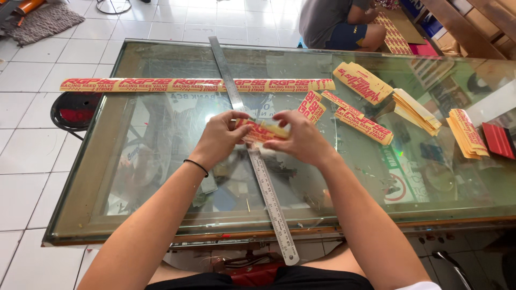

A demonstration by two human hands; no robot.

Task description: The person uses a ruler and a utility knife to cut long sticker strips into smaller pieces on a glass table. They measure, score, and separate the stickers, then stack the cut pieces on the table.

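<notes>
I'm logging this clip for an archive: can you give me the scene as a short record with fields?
setting: glass-topped table on a white tile floor
left hand: grips the left end of a small yellow-and-red sticker piece
right hand: grips its right end
under the hands: long steel ruler, lying diagonally
far side: long sticker strip
right side: stacks of cut stickers
background: seated person

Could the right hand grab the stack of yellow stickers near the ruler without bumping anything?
Probably yes. The right hand is close to the sticker stack, with only bare glass table between, though it already holds a sticker.
</notes>
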